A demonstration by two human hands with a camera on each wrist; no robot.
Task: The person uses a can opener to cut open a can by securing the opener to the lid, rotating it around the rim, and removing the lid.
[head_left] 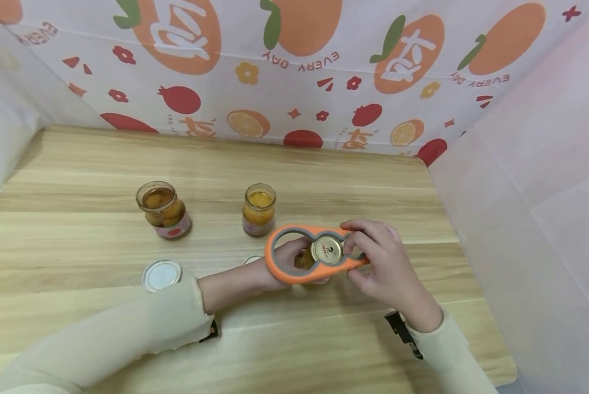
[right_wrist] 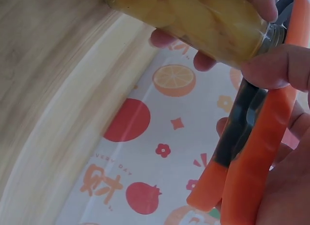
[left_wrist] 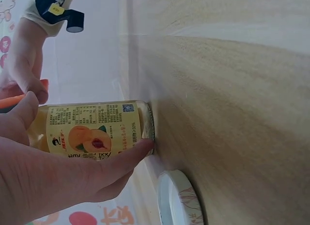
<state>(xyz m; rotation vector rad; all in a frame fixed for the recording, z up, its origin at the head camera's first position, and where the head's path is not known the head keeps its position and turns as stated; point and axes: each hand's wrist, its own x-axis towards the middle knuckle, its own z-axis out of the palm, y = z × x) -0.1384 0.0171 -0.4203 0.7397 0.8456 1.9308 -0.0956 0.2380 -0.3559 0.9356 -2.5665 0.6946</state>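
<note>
My left hand [left_wrist: 63,179] grips a glass jar [left_wrist: 97,128] with a yellow peach label; its base is close to the tabletop, and contact cannot be told. Pale fruit pieces show inside the jar in the right wrist view. In the head view the jar's gold lid [head_left: 328,250] sits within the middle ring of an orange jar opener [head_left: 269,256] with a grey lining. My right hand [head_left: 385,260] holds the opener's right end, fingers on the upper edge and thumb below. The opener's left ring surrounds part of my left hand from above.
On the wooden table [head_left: 215,164] stand two lidless jars, a wide jar of dark fruit [head_left: 168,213] and a narrower jar of orange fruit [head_left: 259,210]. A loose white lid [head_left: 162,274] lies at left. Another lid [left_wrist: 180,200] is near my left hand. Fruit-print curtain [head_left: 294,98] hangs behind.
</note>
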